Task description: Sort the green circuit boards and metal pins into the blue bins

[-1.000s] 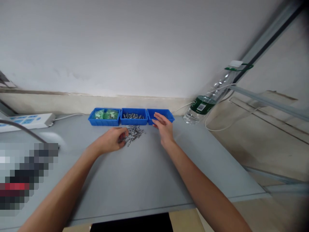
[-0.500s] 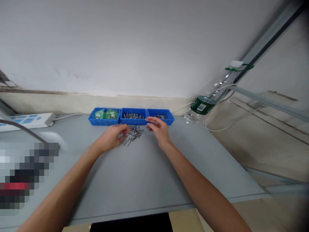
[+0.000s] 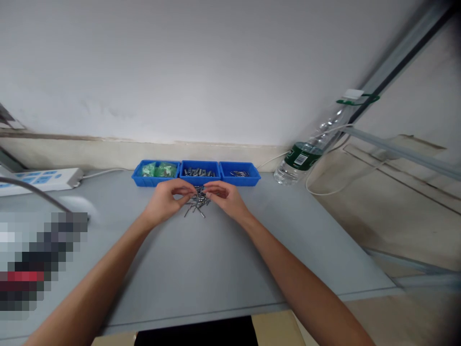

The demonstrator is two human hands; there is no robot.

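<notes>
Across the grey tabletop (image 3: pixel 198 264), my left hand (image 3: pixel 166 199) and right hand (image 3: pixel 230 199) meet over loose metal pins (image 3: pixel 200 200).
Nearest me, a few pin ends poke out from the pile; my hands face each other at its two sides, each thumb close to its fingertips with a narrow gap — whether either pinches a pin, I cannot tell. Since the pins lie crisscrossed, lifting one could drag others along, and a bump between my crowded fingers could scatter them over the smooth top. Just behind stand three bins — the right blue bin (image 3: pixel 240 181) with similar slim pins, the middle blue bin (image 3: pixel 200 182) with stubby metal pieces (image 3: pixel 200 172), the left blue bin (image 3: pixel 154 182) with green bags (image 3: pixel 166 170).
</notes>
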